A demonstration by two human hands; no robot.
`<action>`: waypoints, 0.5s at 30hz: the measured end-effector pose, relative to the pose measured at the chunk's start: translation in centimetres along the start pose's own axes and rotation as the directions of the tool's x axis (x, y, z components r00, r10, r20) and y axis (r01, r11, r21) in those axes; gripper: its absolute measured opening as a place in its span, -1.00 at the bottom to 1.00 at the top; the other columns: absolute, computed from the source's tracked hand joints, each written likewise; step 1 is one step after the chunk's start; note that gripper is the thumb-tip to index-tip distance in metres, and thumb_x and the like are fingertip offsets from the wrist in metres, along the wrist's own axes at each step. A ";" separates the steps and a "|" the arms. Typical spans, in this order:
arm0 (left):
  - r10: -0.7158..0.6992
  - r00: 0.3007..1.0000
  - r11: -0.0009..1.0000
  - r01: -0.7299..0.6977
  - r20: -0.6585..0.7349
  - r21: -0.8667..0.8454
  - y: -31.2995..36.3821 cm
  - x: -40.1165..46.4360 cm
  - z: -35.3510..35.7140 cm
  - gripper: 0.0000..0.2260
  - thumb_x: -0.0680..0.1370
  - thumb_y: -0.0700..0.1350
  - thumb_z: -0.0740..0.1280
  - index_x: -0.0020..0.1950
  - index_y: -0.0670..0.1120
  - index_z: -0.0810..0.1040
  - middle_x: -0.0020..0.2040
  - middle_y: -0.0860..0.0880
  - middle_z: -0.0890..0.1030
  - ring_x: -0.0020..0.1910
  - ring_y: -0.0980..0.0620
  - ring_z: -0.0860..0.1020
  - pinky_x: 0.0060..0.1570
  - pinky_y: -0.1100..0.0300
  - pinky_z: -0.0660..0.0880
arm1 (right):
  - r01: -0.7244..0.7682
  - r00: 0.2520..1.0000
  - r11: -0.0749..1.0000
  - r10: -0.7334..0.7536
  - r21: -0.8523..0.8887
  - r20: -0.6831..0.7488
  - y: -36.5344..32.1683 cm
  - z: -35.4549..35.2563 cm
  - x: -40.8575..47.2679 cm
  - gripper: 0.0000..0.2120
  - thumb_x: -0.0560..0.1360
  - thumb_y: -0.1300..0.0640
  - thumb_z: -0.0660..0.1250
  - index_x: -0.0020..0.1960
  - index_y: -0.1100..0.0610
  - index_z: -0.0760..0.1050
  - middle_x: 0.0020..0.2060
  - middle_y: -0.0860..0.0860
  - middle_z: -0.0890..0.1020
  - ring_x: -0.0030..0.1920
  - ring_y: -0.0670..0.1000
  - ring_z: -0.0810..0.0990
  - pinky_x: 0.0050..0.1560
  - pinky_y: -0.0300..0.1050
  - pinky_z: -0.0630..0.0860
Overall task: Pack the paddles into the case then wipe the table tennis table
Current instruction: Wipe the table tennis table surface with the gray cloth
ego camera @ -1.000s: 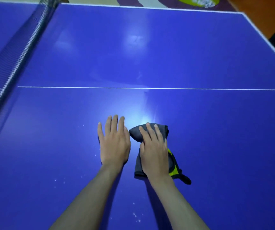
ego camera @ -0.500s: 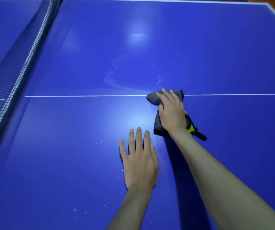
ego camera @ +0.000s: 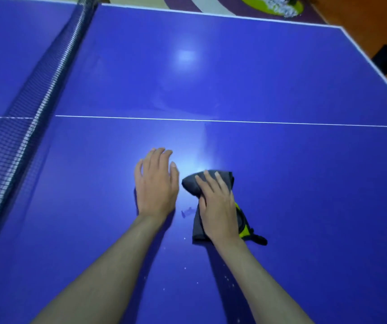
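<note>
table [ego camera: 258,78] = deep blue w/ thin white lines, net [ego camera: 35,108] black mesh, cloth [ego camera: 192,183] grey + neon yellow/black bits

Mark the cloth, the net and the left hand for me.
cloth [ego camera: 190,183], head view, grey folded end ahead of the fingers.
net [ego camera: 35,118], head view, mesh near the white line.
left hand [ego camera: 156,188], head view, back of hand.
</note>
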State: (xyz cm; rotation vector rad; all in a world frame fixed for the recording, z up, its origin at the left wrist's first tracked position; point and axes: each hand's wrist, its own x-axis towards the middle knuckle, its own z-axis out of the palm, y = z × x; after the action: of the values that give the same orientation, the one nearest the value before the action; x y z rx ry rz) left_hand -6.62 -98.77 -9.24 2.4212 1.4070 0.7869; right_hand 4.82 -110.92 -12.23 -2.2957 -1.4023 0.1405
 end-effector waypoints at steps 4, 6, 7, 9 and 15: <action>-0.034 0.998 0.989 0.025 0.058 0.146 -6.7 1.3 -1.2 -0.72 0.68 -0.08 0.12 0.32 -0.10 0.50 0.35 -0.08 0.53 0.44 -0.11 0.43 0.43 -0.15 0.31 | 0.003 1.000 0.999 -0.002 -0.036 0.028 -1.2 0.2 -2.9 -0.46 0.62 0.20 0.32 0.57 -0.04 0.36 0.61 -0.11 0.29 0.64 0.02 0.15 0.53 0.16 0.35; -0.042 0.995 0.982 0.024 0.096 0.187 -9.1 1.8 -1.4 -0.70 0.70 -0.05 0.06 0.31 -0.10 0.48 0.35 -0.06 0.51 0.46 -0.10 0.40 0.47 -0.15 0.25 | 0.008 0.999 0.999 -0.006 -0.051 0.032 -1.2 0.2 -1.6 -0.46 0.61 0.19 0.33 0.56 -0.04 0.37 0.60 -0.11 0.30 0.64 0.03 0.17 0.52 0.17 0.36; -0.049 0.991 0.981 0.025 0.121 0.191 -9.8 1.9 -1.4 -0.69 0.70 -0.03 0.03 0.31 -0.09 0.46 0.37 -0.05 0.48 0.47 -0.09 0.37 0.49 -0.16 0.21 | 0.013 0.999 0.999 -0.012 -0.049 0.034 -1.0 0.4 -0.5 -0.46 0.61 0.20 0.34 0.56 -0.04 0.38 0.60 -0.11 0.30 0.64 0.03 0.17 0.52 0.18 0.35; -0.059 0.988 0.981 0.030 0.143 0.193 -10.2 2.1 -1.2 -0.67 0.71 -0.01 0.00 0.34 -0.08 0.43 0.41 -0.04 0.42 0.52 -0.08 0.31 0.53 -0.17 0.14 | 0.008 1.000 1.000 -0.008 -0.025 0.030 -0.6 0.8 2.9 -0.48 0.61 0.23 0.33 0.54 -0.04 0.41 0.59 -0.11 0.32 0.63 0.02 0.17 0.53 0.17 0.34; -0.052 0.987 0.974 0.018 0.150 0.225 -10.5 2.0 -1.0 -0.67 0.70 -0.02 0.01 0.36 -0.07 0.43 0.47 -0.06 0.41 0.55 -0.10 0.30 0.54 -0.19 0.14 | -0.030 1.000 1.000 0.030 0.000 0.004 -0.1 2.0 14.5 -0.52 0.60 0.26 0.28 0.48 -0.03 0.46 0.56 -0.09 0.37 0.61 0.02 0.22 0.43 0.19 0.39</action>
State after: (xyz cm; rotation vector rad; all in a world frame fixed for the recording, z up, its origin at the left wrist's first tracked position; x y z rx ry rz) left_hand -14.06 -91.76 -12.50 2.5489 1.5444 0.4410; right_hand 11.08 -97.64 -11.93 -2.3189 -1.3700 0.1540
